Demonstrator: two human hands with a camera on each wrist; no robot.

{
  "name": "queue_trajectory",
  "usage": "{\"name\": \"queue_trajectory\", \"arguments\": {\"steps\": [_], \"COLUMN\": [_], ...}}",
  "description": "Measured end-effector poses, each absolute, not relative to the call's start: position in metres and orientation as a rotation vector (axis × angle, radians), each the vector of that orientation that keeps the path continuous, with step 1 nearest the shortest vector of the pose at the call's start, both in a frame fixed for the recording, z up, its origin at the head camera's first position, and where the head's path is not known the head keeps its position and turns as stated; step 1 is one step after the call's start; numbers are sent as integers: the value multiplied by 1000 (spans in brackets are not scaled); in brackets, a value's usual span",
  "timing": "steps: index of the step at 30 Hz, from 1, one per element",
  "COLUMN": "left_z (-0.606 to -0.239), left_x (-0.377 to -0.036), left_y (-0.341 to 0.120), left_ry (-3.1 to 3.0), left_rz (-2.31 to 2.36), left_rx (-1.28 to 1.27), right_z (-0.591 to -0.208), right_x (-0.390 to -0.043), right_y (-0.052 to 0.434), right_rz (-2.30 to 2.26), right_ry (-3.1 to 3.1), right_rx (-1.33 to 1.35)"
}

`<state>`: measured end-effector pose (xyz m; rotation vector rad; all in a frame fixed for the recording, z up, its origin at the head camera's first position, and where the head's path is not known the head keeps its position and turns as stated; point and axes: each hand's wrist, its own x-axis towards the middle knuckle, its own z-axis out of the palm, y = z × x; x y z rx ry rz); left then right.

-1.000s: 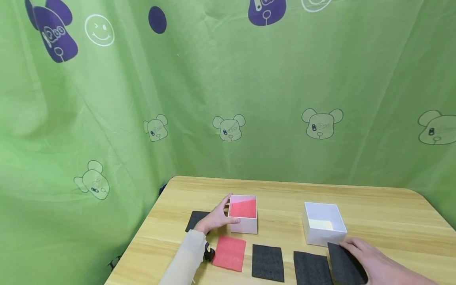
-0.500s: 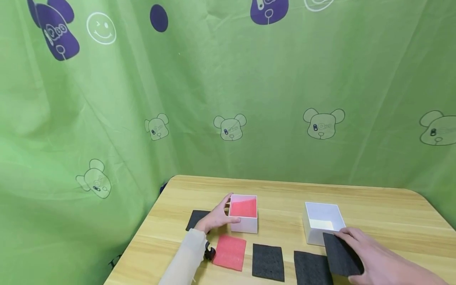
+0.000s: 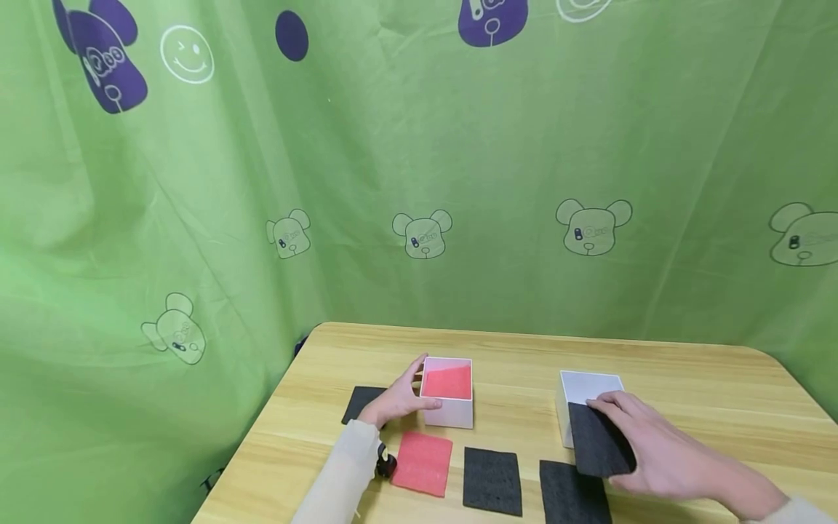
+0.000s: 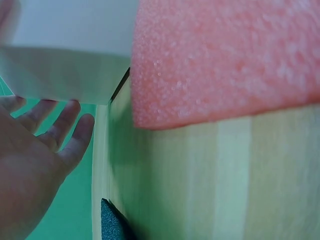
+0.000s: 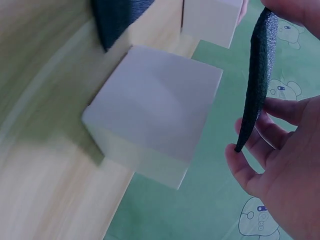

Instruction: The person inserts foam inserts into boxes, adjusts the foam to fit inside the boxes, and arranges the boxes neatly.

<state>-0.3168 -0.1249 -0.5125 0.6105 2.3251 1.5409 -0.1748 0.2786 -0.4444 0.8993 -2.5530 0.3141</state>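
My left hand [image 3: 396,399] rests against the left side of a white box [image 3: 452,415] with pink foam [image 3: 448,382] lying in it; the fingers are relaxed and spread [image 4: 60,135]. My right hand [image 3: 644,445] pinches a black foam sheet [image 3: 594,444] and holds it tilted above the front of a second white box [image 3: 589,386]. In the right wrist view the sheet [image 5: 256,75] hangs edge-on between thumb and fingers [image 5: 260,170], beside that box [image 5: 155,110].
On the wooden table [image 3: 707,393] lie a loose pink foam sheet [image 3: 424,463], two black sheets [image 3: 492,482] [image 3: 571,496] along the front, and another black sheet [image 3: 360,402] behind my left wrist. A green printed curtain [image 3: 419,182] closes off the back and left.
My right hand has lifted the black sheet off the table's front right and carried it back and left, over the right white box. My left hand has stayed at the pink-lined box.
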Motion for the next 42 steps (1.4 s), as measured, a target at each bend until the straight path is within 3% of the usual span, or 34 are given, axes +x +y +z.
{"name": "queue_trajectory", "arguments": {"steps": [42], "left_z": [-521], "left_x": [-320], "left_y": [-126], "left_ry": [2293], "left_rz": [1578], "left_rx": [610], "right_z": [-426], "right_x": [-256], "right_y": [178], "right_rz": [529], "right_ry": [-2846], "right_rx": [968]}}
